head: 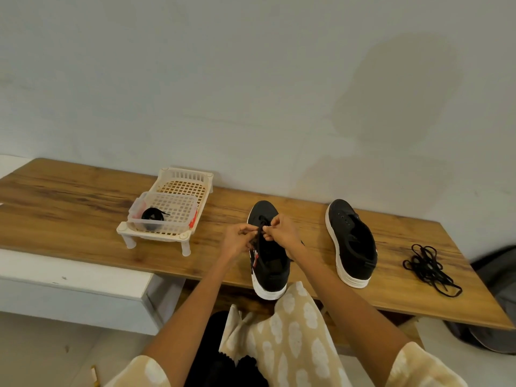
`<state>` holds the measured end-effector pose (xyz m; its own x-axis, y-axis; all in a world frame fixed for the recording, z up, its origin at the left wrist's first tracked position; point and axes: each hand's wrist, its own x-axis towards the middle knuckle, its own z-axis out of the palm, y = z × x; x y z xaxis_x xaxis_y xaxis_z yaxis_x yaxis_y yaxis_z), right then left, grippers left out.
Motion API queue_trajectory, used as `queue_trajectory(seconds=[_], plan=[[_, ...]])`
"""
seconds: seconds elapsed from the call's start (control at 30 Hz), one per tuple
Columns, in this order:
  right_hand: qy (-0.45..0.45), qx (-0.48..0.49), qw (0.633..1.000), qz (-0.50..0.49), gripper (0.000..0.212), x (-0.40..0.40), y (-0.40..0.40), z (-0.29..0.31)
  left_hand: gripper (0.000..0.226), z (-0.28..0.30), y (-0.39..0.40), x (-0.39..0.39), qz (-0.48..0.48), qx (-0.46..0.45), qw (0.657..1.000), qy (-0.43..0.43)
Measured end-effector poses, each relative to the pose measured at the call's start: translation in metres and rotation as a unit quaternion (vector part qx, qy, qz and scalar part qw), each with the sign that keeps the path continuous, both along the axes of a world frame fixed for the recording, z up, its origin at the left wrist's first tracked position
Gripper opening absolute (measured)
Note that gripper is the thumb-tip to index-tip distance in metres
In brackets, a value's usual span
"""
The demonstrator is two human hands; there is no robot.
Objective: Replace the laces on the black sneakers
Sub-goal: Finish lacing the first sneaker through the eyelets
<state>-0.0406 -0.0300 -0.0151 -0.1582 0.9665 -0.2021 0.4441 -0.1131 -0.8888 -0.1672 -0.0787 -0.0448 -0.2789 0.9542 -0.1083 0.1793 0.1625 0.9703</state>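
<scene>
Left hand (239, 239): fingers curled, pinching a black lace (259, 233) over the throat of the near sneaker (269, 255). Right hand (280, 229): fingers likewise curled, pinching the same lace from the other side, fingertips of both hands almost meeting above the upper eyelets. Near sneaker: on the wooden bench (83, 208) directly in front, toe pointed at the wall, heel overhanging the near edge. Lacing appears partly done; exact eyelet being worked not discernible.

Advice for the step in hand: keep the lace tip pinched close to its end, feed straight through the eyelet, draw both sides to even length before crossing, hold the shoe steady against sliding off the edge.

Second sneaker (352, 241): to the right, apart from the first, eyelets bare, no lace fitted. Loose black laces (430, 268): tangled heap further right on the bench, probably the removed pair. Clear plastic box (162, 216): on a cream slatted rack (184, 180) to the left, one coiled black lace (153, 216) inside, judged to be the spare for the second shoe.
</scene>
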Motion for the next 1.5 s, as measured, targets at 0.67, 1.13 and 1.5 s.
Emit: queue_trajectory(seconds=[0.67, 1.13, 1.5], plan=[[-0.144, 0.111, 0.963, 0.198, 0.02, -0.001, 0.019, 0.053, 0.004, 0.05, 0.031, -0.002, 0.022, 0.158, 0.987, 0.023], [0.218, 0.14, 0.961, 0.093, 0.011, -0.008, 0.029, 0.149, 0.025, 0.04, 0.023, 0.012, 0.083, 0.028, 0.995, -0.044], [0.046, 0.123, 0.988, 0.076, 0.008, 0.0, 0.017, 0.08, 0.053, 0.045, 0.019, 0.001, 0.068, -0.011, 0.998, 0.0]])
